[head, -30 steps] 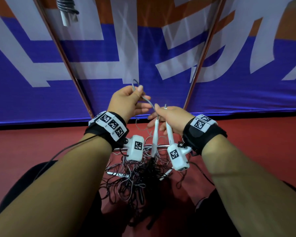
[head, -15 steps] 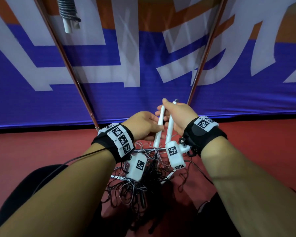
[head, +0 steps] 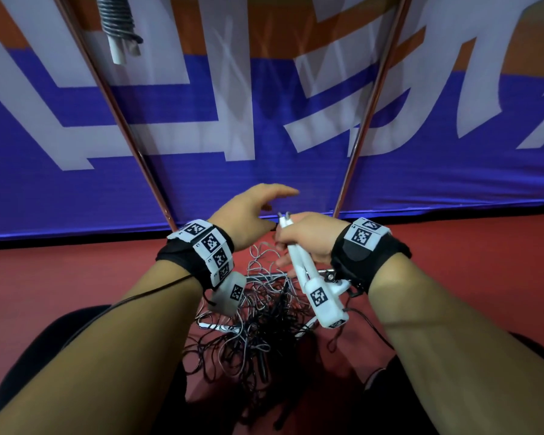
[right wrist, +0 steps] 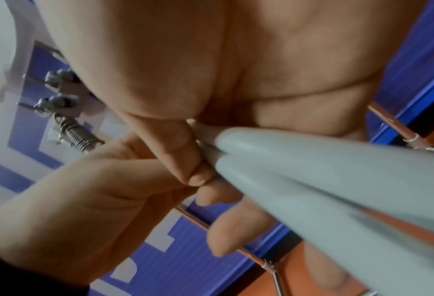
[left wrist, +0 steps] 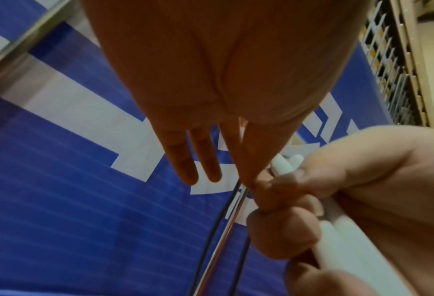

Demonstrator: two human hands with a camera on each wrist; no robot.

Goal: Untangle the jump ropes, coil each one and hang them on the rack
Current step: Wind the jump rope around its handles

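Note:
My right hand [head: 310, 238] grips two white jump rope handles [head: 299, 264] side by side, tips up, thumb pressed on them [right wrist: 312, 180]. Thin cords run down from the handle tips [left wrist: 288, 162] into a tangle of black and grey ropes [head: 258, 337] on the red floor between my knees. My left hand [head: 264, 205] hovers just left of the tips with straight fingers [left wrist: 193, 160]; its index finger lies against the cords by the tips, and I see nothing held in it. One coiled rope [head: 117, 25] hangs from the rack at the top left.
Two slanted metal rack poles [head: 117, 105] [head: 369, 102] rise in front of a blue, white and orange banner [head: 233, 120]. A low metal crossbar [head: 264, 276] sits behind the tangle. More white handles [head: 214, 326] lie within the pile. My legs flank it.
My left hand let go of the raised cord, dropped beside the handles, then rose to their tips with fingers straightened. My right hand tilted the two handles left.

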